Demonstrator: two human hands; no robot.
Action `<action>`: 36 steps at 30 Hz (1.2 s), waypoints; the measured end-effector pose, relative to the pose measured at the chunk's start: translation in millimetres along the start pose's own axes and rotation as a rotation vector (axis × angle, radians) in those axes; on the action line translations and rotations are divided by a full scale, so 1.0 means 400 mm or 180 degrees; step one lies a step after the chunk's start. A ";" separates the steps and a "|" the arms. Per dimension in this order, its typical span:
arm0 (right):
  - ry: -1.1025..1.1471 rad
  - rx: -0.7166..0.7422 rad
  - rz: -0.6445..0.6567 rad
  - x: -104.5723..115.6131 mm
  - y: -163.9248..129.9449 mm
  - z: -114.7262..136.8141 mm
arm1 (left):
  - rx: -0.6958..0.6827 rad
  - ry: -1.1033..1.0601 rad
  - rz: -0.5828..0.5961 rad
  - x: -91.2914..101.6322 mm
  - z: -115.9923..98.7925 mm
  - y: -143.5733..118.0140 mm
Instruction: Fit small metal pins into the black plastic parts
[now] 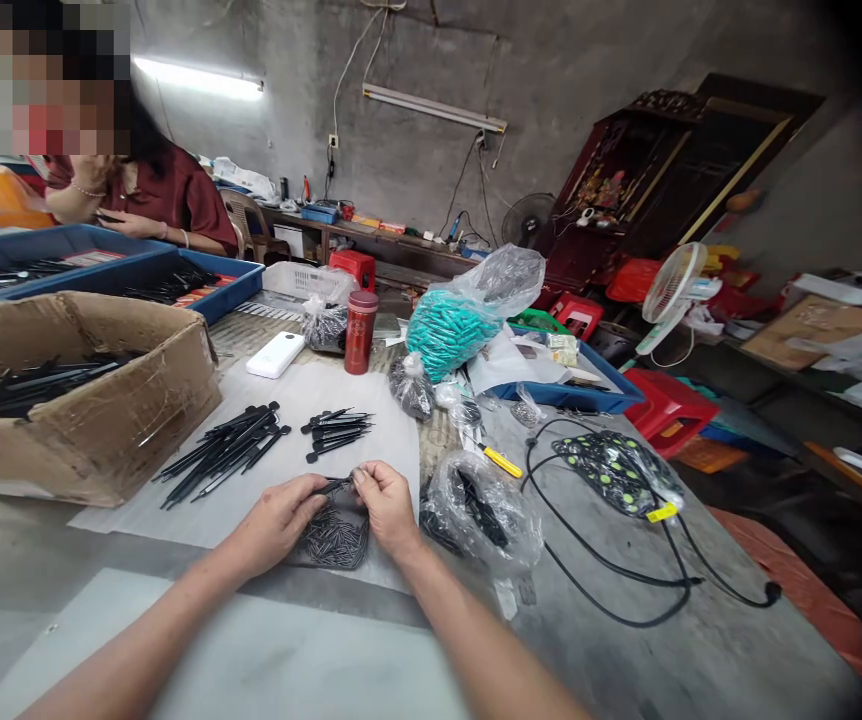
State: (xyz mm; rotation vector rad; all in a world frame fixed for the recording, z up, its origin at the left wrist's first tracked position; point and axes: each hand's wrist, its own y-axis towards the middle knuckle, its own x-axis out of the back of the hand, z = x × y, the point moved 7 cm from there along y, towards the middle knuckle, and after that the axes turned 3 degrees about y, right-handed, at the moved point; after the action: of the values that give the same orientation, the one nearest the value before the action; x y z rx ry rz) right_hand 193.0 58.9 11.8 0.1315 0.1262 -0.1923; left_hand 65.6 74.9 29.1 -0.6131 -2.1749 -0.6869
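Black stick [335,486] pinched between left hand [281,520] and right hand [386,510] above metal pins pile [335,538]; no legible writing.

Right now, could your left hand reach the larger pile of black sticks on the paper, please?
Probably yes. The left hand sits just below the larger pile of black sticks, with only bare paper between them, though its fingers pinch a small black stick.
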 end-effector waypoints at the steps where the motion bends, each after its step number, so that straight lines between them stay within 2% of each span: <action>1: -0.0004 0.0003 -0.0016 0.003 0.001 0.001 | 0.0000 0.0017 0.0007 0.000 0.002 0.000; 10: -0.0291 0.0119 0.0128 -0.001 0.004 0.008 | -0.0145 0.0036 -0.0015 0.000 -0.001 -0.006; 18: -0.0502 0.0140 0.0036 0.001 0.002 0.001 | -0.0173 0.0054 -0.0033 -0.004 0.005 -0.008; 21: -0.0408 0.0103 -0.0056 0.006 0.000 -0.003 | -0.0131 0.0093 0.0011 0.010 0.011 0.006; 25: -0.0372 0.0115 -0.0330 0.024 -0.001 -0.002 | -0.0089 0.0462 -0.0033 0.050 0.030 0.061; 28: -0.0378 0.0151 -0.0375 0.030 -0.001 -0.001 | -0.0068 0.0835 0.0039 0.057 0.053 0.126; 32: -0.0516 0.0237 -0.0316 0.033 -0.001 -0.005 | 0.0040 0.1372 0.0182 0.025 0.079 0.207; 36: -0.0624 0.0284 -0.0295 0.037 0.003 -0.013 | 0.0184 0.1647 0.0242 -0.015 0.084 0.251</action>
State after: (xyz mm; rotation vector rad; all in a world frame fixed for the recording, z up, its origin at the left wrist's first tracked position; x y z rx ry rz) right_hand 206.9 58.3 4.8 0.1949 -0.0716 -0.3022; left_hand 113.3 169.5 32.9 -0.4267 -1.6769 -0.6545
